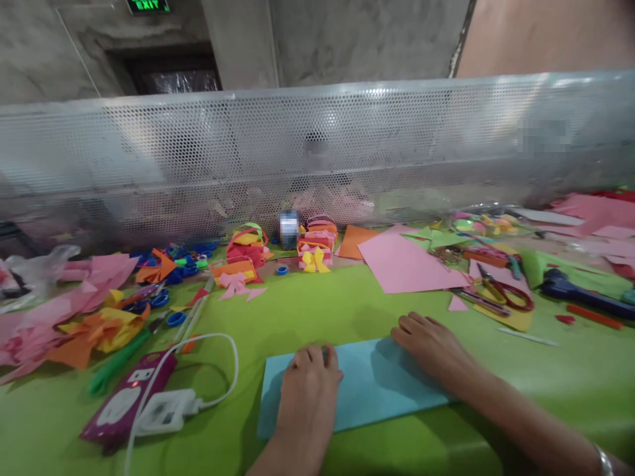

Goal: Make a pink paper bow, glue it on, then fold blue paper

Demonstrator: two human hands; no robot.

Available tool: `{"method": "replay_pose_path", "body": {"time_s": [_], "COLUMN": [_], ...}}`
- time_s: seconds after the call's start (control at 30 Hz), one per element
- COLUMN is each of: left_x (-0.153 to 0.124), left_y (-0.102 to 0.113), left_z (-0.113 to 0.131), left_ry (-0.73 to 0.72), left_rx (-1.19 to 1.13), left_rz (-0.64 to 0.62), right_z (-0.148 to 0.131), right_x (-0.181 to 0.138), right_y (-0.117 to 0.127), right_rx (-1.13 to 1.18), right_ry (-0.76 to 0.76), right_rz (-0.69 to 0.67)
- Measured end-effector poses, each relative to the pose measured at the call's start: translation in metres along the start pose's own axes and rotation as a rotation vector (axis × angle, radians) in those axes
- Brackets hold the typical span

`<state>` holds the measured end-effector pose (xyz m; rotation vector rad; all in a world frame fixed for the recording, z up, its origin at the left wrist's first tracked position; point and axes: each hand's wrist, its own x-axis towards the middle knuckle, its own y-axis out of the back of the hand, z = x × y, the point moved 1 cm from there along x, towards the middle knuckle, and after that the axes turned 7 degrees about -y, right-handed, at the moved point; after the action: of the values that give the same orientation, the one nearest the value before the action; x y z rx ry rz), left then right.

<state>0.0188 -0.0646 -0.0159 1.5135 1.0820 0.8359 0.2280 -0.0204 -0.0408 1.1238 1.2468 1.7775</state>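
Hands: left hand (310, 390) and right hand (432, 345) lie flat and unclenched, palms down on the blue paper (370, 387), gripping nothing.
Paper: flat on the green counter (317, 311), near its front edge.
Handling: probably light, thin, easily creased; take it by a free corner or edge.

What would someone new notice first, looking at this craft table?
A light blue paper sheet lies at the near edge of the bright green table, with the left hand and right hand lying flat on it. Behind it are a big pink sheet right of centre and heaps of coloured paper scraps at the left. A long perforated metal screen backs it all.
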Motion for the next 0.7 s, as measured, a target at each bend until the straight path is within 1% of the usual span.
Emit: {"method": "replay_pose_path", "body": {"time_s": [0.1, 0.2, 0.27, 0.3, 0.37, 0.43, 0.47, 0.5, 0.57, 0.63, 0.7], "left_x": [-0.003, -0.006, -0.007, -0.007, -0.006, -0.005, -0.005, -0.005, -0.005, -0.005, -0.004], "left_y": [0.002, 0.005, 0.007, 0.008, 0.009, 0.009, 0.007, 0.005, 0.0, -0.004, -0.007], "left_z": [-0.007, -0.011, -0.012, -0.012, -0.011, -0.01, -0.01, -0.011, -0.012, -0.013, -0.014], "left_ry": [0.01, 0.031, 0.028, 0.025, 0.019, 0.009, 0.004, -0.001, -0.016, -0.042, -0.07], "left_rx": [-0.126, -0.208, -0.234, -0.239, -0.233, -0.207, -0.188, -0.167, -0.122, -0.088, -0.068], "left_rz": [-0.054, -0.058, -0.045, -0.039, -0.03, -0.009, -0.002, 0.007, 0.034, 0.065, 0.091], "right_z": [0.004, 0.009, 0.009, 0.006, -0.008, -0.033, -0.049, -0.065, -0.094, -0.112, -0.117], "right_x": [0.002, 0.003, 0.003, 0.002, -0.002, -0.009, -0.012, -0.016, -0.024, -0.031, -0.039], "right_y": [0.0, 0.005, 0.012, 0.017, 0.026, 0.032, 0.033, 0.031, 0.02, 0.003, -0.011], "right_rx": [0.033, 0.048, 0.034, 0.02, 0.011, 0.064, 0.123, 0.18, 0.264, 0.262, 0.231], "right_ry": [-0.047, -0.056, -0.063, -0.066, -0.066, -0.029, -0.001, 0.075, 0.173, 0.175, 0.145], "right_rz": [-0.087, -0.131, -0.12, -0.081, 0.079, 0.262, 0.297, 0.291, 0.272, 0.282, 0.299]}}
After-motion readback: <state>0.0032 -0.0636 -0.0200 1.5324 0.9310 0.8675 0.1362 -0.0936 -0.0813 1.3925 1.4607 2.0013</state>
